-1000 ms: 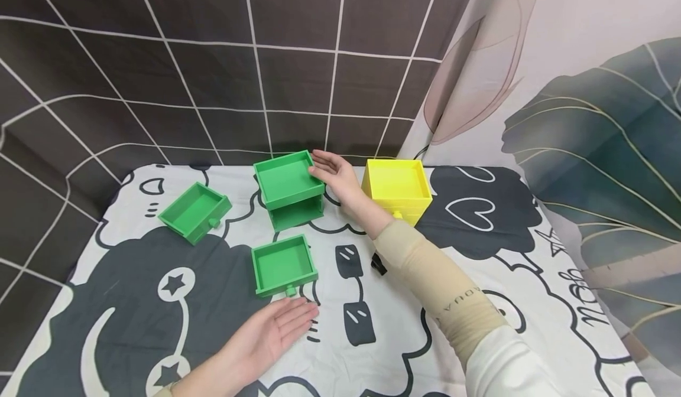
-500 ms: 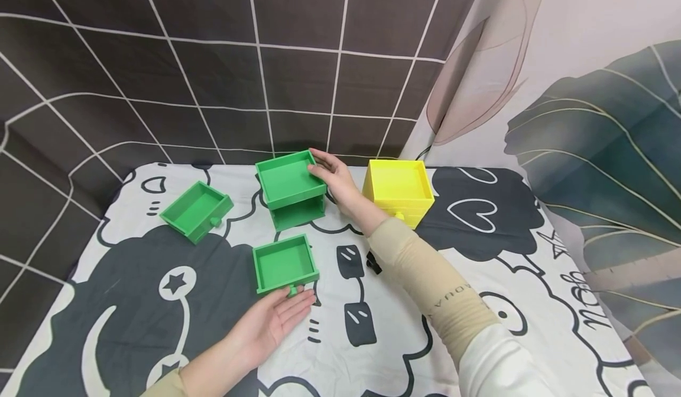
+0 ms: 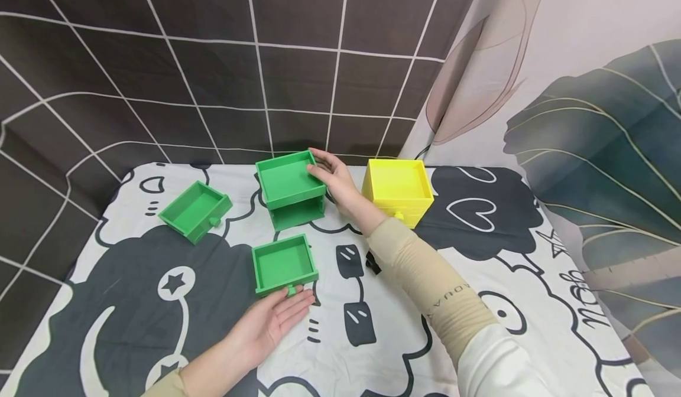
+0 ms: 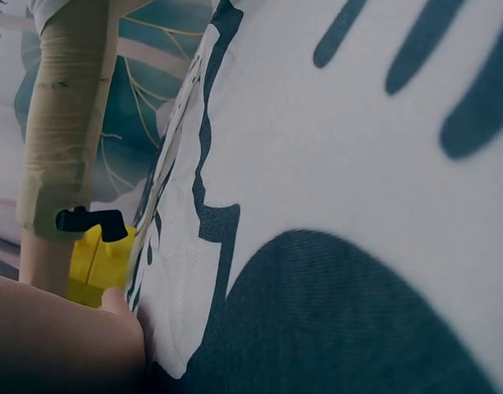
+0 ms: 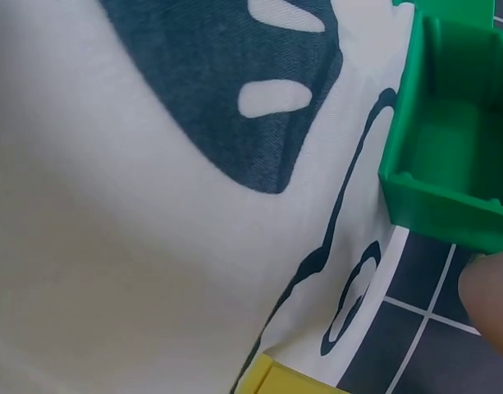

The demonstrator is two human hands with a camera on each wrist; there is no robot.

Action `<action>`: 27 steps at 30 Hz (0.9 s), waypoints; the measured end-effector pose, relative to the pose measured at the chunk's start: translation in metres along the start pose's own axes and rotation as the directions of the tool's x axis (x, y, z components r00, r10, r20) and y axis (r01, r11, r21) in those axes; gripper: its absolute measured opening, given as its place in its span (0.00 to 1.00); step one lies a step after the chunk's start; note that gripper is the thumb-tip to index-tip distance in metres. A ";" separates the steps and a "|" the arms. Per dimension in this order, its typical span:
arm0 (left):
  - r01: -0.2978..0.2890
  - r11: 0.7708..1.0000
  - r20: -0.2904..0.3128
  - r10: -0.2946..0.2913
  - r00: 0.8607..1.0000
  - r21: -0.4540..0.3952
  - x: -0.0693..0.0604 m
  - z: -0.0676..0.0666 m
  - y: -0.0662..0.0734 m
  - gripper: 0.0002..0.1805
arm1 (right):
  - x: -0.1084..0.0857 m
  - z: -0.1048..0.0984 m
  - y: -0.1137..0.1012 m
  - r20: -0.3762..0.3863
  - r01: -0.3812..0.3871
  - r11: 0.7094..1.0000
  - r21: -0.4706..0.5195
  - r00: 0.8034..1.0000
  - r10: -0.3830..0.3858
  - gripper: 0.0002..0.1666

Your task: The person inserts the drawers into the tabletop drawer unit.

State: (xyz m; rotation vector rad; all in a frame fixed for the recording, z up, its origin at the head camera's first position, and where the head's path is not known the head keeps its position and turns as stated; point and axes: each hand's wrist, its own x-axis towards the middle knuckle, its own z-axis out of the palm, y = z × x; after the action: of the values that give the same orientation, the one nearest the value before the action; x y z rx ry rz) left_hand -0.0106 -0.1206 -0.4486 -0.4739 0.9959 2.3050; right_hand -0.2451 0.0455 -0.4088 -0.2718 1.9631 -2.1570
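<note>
The right hand (image 3: pixel 339 179) grips the hollow green plastic box (image 3: pixel 287 179); the left hand (image 3: pixel 272 324) touches the nearer boxy green plastic drawer (image 3: pixel 284 263) — pinching, I can't tell. A bump could tip the box.

Looks forward and down from the head, set well back, across the patterned cloth (image 3: pixel 393 302) to the far dark curtain (image 3: pixel 298 78). From the left wrist, faces the right side of the scene, tilted sideways, low and close over the cloth. From the right wrist, faces far, tilted too, close to the green cabinet (image 3: pixel 289 181). Shares that cabinet between head and right wrist, the yellow box (image 3: pixel 399 184) among all three.
</note>
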 end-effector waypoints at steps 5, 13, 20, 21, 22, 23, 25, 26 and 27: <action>-0.009 1.000 -0.023 0.010 1.000 0.017 0.001 0.000 -0.001 0.21 | -0.002 -0.001 0.002 -0.026 0.008 1.000 -0.010 1.000 -0.008 0.29; -0.011 1.000 -0.029 0.011 1.000 0.007 0.001 -0.001 0.000 0.14 | -0.008 0.001 0.004 -0.075 0.031 0.999 -0.027 0.997 -0.033 0.28; -0.005 1.000 -0.043 0.005 0.999 -0.009 0.000 0.001 0.003 0.13 | -0.014 0.003 0.008 -0.122 0.064 0.998 -0.024 0.990 -0.066 0.28; -0.006 1.000 -0.046 0.005 0.999 -0.013 -0.001 0.001 0.004 0.12 | -0.015 0.004 0.008 -0.130 0.070 0.997 -0.020 0.989 -0.072 0.28; -0.005 1.000 -0.047 0.004 0.999 -0.016 -0.001 0.001 0.004 0.11 | -0.016 0.005 0.009 -0.138 0.075 0.997 -0.017 0.987 -0.076 0.28; -0.005 1.000 -0.050 0.004 0.999 -0.018 -0.001 0.001 0.005 0.11 | -0.017 0.006 0.009 -0.146 0.080 0.997 -0.015 0.986 -0.081 0.28; -0.005 1.000 -0.054 0.004 0.999 -0.019 -0.002 0.001 0.007 0.11 | -0.019 0.008 0.010 -0.166 0.086 0.996 -0.009 0.982 -0.086 0.28; -0.004 1.000 -0.057 0.003 0.998 -0.021 -0.002 0.001 0.007 0.11 | -0.021 0.009 0.010 -0.175 0.088 0.996 -0.006 0.981 -0.088 0.28; -0.003 1.000 -0.061 0.001 0.998 -0.023 -0.002 0.001 0.008 0.10 | -0.021 0.009 0.010 -0.185 0.091 0.996 -0.002 0.979 -0.090 0.28</action>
State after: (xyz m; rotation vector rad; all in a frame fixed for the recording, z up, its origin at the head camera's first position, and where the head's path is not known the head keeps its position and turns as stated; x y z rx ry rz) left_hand -0.0142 -0.1248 -0.4422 -0.5555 1.0003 2.3183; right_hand -0.2215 0.0415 -0.4175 -0.1682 2.0786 -2.3217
